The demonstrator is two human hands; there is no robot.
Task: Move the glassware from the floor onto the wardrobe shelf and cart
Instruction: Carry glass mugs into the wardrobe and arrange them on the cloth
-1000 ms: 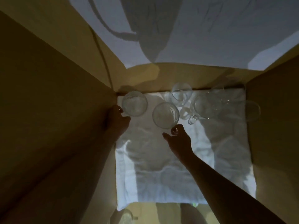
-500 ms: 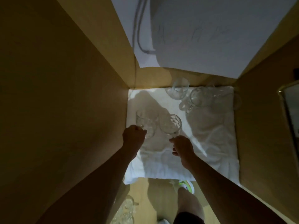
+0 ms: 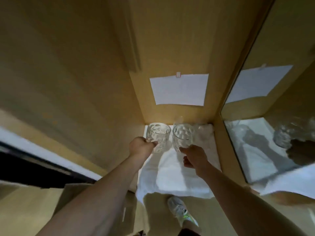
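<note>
My left hand (image 3: 141, 147) grips a clear dimpled glass tumbler (image 3: 158, 137) by its side. Beside it, my right hand (image 3: 194, 157) holds a second dimpled tumbler (image 3: 182, 137) near its base. Both glasses are upright over the white cloth (image 3: 175, 174) that covers the wardrobe shelf; I cannot tell whether they touch it. More clear glassware (image 3: 196, 125) stands at the back of the shelf, partly hidden behind the two tumblers.
Wooden wardrobe walls close in on the left and at the back, where a white paper sheet (image 3: 179, 90) is taped. A mirror (image 3: 276, 130) on the right wall reflects the shelf and glasses. My shoe (image 3: 181, 212) stands on the floor below the shelf edge.
The view has pulled back and brightened. Both hands now hold the two tumblers further forward and apart from the glassware at the back.
</note>
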